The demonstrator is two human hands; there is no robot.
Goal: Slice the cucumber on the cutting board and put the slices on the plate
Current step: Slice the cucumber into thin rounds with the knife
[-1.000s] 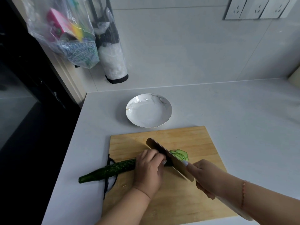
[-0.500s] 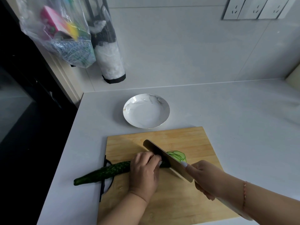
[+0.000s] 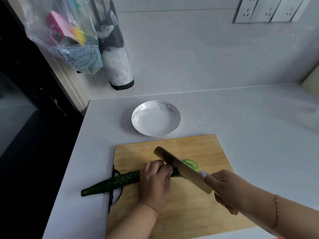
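Mid-slicing, low centre of the frame. Left hand [image 3: 155,185] curled over the cucumber [image 3: 114,182], grip clamped on it just left of the blade, fingertips tucked back, likely to pin it against rolling and keep clear of the edge. Right hand [image 3: 226,188] wrapped shut around the handle of the knife [image 3: 181,168], one finger laid along the blade's side, probably for steering; blade angled across the cutting board [image 3: 207,149] with its edge down at the cucumber's cut end. Thin slices [image 3: 191,163] fanned just behind the blade, on the board. Cucumber's uncut tail overhanging the board's left edge onto the tabletop [image 3: 241,118]. Plate [image 3: 174,109] bare, above the board, near but apart, presumably handy for the transfer. Most of the cucumber not yet cut.
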